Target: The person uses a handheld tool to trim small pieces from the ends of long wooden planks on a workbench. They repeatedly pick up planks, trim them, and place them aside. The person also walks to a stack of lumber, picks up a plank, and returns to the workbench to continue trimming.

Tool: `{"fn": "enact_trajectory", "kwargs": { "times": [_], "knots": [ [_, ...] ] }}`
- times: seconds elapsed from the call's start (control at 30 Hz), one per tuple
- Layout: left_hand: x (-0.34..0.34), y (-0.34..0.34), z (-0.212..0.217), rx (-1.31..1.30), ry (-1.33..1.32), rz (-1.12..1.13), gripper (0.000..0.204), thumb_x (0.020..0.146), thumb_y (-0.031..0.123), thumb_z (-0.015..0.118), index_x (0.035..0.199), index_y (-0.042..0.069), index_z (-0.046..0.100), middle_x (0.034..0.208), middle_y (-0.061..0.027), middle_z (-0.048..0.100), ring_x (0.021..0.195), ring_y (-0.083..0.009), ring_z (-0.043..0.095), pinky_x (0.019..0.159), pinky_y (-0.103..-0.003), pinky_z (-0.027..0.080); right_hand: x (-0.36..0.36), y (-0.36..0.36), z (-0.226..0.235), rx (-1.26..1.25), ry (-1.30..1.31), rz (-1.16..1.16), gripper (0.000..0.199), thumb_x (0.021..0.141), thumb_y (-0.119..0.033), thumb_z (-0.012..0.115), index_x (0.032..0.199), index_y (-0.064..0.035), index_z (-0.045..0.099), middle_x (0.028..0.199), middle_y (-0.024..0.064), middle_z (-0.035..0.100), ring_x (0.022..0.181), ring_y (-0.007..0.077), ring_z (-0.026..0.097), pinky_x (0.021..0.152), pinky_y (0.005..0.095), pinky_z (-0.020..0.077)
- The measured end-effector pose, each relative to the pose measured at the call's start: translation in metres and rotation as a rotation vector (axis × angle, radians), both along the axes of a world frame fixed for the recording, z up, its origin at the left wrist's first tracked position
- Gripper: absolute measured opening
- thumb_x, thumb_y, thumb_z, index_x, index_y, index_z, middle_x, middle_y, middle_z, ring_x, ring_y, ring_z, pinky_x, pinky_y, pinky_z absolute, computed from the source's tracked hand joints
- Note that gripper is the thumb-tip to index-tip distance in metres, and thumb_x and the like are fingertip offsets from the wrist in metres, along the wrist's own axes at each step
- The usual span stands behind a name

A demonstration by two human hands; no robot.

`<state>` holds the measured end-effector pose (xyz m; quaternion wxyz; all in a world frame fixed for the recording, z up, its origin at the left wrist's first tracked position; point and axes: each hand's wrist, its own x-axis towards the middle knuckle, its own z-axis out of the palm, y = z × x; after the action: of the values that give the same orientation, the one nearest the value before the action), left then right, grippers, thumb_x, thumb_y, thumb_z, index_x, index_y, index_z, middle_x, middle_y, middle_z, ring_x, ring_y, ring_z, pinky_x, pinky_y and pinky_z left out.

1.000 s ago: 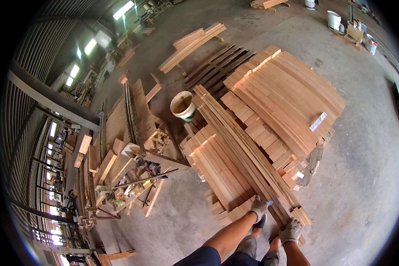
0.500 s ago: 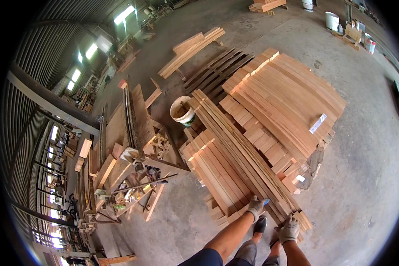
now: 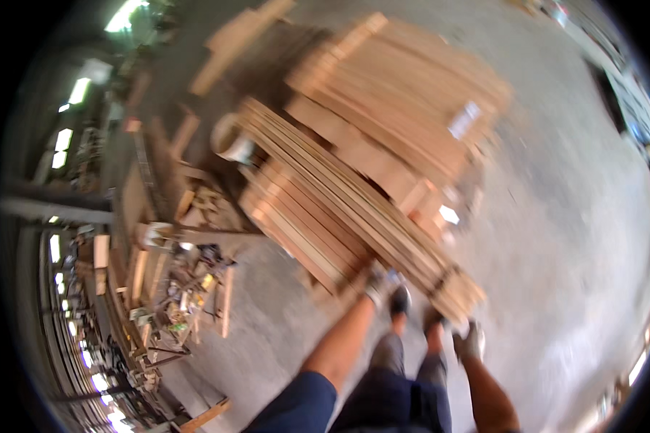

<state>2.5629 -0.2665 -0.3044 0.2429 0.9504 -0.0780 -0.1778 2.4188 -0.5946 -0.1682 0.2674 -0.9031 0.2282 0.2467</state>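
Observation:
A bundle of long, narrow wooden boards [image 3: 347, 187] lies slantwise across lower stacks, its near end by my feet. A dark band shows near that end. My gloved left hand [image 3: 377, 283] is at the bundle's left side, by the near end of a lower stack of reddish boards [image 3: 314, 231]. Its fingers are curled by a small blue object [image 3: 393, 276]; blur hides what this is. Just off the bundle's near end is my gloved right hand [image 3: 471, 341], thumb and fingers apart, with nothing seen in it.
A wide stack of boards [image 3: 412, 94] with a white label stands beyond the bundle. A white bucket [image 3: 231, 137] is at its far left end. Further left stands a cluttered workbench [image 3: 195, 281] with tools and wood scraps. Concrete floor [image 3: 556, 289] lies to the right.
My right hand has come off the bundle's near end and moved to its right. My left hand stays by the boards. The whole view has shifted and blurred.

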Motion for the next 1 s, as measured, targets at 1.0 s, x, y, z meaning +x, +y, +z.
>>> {"fn": "enact_trajectory", "kwargs": {
  "times": [1.0],
  "knots": [
    [0.036, -0.023, 0.084, -0.932, 0.771, 1.099, 0.065, 0.102, 0.026, 0.056, 0.156, 0.014, 0.024, 0.154, -0.0163, 0.043, 0.131, -0.0375, 0.052, 0.104, -0.047, 0.046, 0.052, 0.015, -0.070, 0.668, 0.199, -0.837, 0.053, 0.079, -0.004, 0.079, 0.126, 0.0045, 0.057, 0.110, 0.0155, 0.071, 0.100, 0.0233, 0.068, 0.084, 0.0317, 0.0550]
  ]
}}
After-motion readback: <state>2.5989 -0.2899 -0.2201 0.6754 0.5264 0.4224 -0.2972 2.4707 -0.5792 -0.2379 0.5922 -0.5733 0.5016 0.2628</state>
